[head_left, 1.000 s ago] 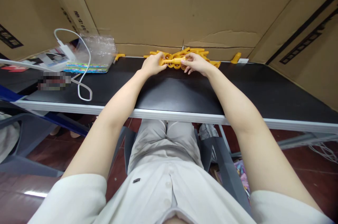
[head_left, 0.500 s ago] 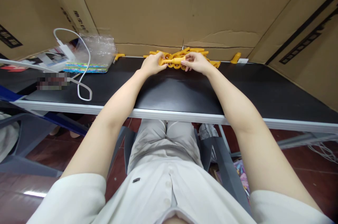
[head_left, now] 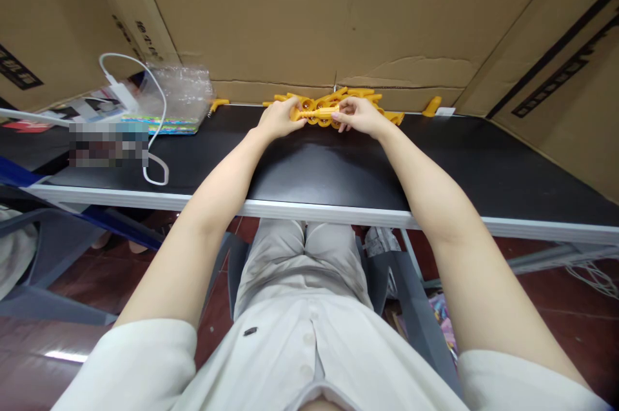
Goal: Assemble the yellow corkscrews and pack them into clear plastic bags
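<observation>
Both my arms reach across a black table (head_left: pixel 314 172) to its far edge. My left hand (head_left: pixel 276 118) and my right hand (head_left: pixel 360 115) each pinch one end of a long yellow plastic part (head_left: pixel 316 113), holding it level between them. Just behind it lies a pile of several similar yellow plastic parts (head_left: pixel 360 96) against the cardboard wall. Fingers of both hands are closed round the part.
Single yellow parts lie at the back left (head_left: pixel 218 103) and back right (head_left: pixel 432 106). A clear plastic bag (head_left: pixel 181 95), a white charger and cable (head_left: pixel 152 140) and papers sit at the left. Cardboard boxes (head_left: pixel 300 11) wall off the back and right.
The hands have barely shifted, still holding the yellow part between them; the right hand's fingers have drawn in slightly. Nothing else moved.
</observation>
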`<state>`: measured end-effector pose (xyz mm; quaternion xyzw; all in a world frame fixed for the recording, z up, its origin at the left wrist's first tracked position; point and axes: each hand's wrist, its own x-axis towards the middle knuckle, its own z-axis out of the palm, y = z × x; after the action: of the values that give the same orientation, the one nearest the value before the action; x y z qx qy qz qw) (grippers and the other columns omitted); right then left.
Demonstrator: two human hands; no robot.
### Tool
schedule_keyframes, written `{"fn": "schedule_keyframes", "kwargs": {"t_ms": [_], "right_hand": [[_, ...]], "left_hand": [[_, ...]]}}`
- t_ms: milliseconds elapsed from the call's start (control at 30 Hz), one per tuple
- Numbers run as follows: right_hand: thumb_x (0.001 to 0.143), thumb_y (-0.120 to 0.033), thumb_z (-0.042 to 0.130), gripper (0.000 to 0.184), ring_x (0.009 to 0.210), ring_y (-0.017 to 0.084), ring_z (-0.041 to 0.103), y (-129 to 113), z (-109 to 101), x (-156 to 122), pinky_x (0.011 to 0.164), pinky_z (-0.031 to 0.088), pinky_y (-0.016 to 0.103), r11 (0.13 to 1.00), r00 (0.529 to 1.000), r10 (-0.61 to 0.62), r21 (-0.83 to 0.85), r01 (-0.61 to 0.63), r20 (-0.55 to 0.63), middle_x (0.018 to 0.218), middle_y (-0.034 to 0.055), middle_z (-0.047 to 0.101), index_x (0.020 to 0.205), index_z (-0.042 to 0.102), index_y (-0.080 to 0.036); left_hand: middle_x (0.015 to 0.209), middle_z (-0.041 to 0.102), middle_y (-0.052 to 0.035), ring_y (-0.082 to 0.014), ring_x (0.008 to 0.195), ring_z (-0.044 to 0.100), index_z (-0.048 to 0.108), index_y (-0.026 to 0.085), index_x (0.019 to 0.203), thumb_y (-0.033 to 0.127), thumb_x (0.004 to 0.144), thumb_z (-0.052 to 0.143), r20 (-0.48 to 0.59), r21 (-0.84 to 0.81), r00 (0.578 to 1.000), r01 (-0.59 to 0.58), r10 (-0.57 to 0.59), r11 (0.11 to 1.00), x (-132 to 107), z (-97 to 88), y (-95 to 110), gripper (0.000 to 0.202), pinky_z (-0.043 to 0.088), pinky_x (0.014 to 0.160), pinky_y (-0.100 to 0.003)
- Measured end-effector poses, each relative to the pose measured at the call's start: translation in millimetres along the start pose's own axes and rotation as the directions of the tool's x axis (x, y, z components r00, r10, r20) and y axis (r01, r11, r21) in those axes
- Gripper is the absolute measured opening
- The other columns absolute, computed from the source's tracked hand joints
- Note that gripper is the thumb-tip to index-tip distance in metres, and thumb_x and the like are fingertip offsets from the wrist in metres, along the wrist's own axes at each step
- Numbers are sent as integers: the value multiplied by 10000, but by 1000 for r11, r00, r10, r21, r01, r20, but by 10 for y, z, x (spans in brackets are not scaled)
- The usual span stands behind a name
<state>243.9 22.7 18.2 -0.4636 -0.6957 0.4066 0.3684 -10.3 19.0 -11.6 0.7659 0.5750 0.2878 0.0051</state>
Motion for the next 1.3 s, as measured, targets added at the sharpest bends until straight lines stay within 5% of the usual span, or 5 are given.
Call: {"fn": "schedule_keyframes", "kwargs": {"t_ms": [600, 900, 1100, 1200, 1300], "right_hand": [[778, -306, 1023, 505, 933, 167, 725, 154, -39, 169, 810, 670, 275, 990, 990, -141, -29, 140, -27, 938, -4, 636, 1062, 611, -235], [658, -585, 1081, 689, 1203, 333, 726, 366, -169, 414, 1090, 659, 550, 936, 951, -308, -175, 305, 7, 1087, 64, 696, 1112, 658, -285], [802, -846, 874, 712, 1386, 317, 587, 504, -695, 595, 1187, 564, 537, 889, 827, -453, -236, 392, -333, 1241, 57, 713, 1230, 596, -349], [943, -687, 822, 549, 1376, 287, 509, 680, -1005, 662, 1226, 501, 517, 914, 715, -405, -264, 307, -570, 1393, 89, 664, 1236, 520, -334], [1026, -503, 772, 383, 1445, 308, 470, 821, -1082, 598, 1303, 403, 542, 938, 739, -294, -332, 101, -606, 1400, 107, 650, 1260, 542, -307]], "left_hand": [[965, 768, -47, -242, 904, 703, 772, 221, 1190, 232, 857, 711, 24, -80, 999, -26, 28, 996, 104, 11, -113, 339, 550, 886, -342], [894, 715, -28, -230, 898, 695, 763, 193, 1267, 310, 900, 728, -21, -179, 998, -68, 65, 981, 127, 103, -203, 386, 574, 963, -358], [978, 755, -51, -255, 1040, 756, 561, 186, 1626, 347, 1025, 637, -65, -214, 996, 46, -61, 976, 35, 10, -338, 627, 566, 1088, -390], [1079, 784, -111, -286, 1092, 767, 580, 109, 1606, 271, 1032, 606, -33, -127, 988, 144, -149, 981, 3, -37, -362, 596, 578, 1104, -415], [1112, 797, -123, -290, 1108, 773, 622, 100, 1574, 208, 1028, 600, 0, -72, 987, 162, -163, 984, -18, -58, -318, 557, 586, 1102, -407]]}}
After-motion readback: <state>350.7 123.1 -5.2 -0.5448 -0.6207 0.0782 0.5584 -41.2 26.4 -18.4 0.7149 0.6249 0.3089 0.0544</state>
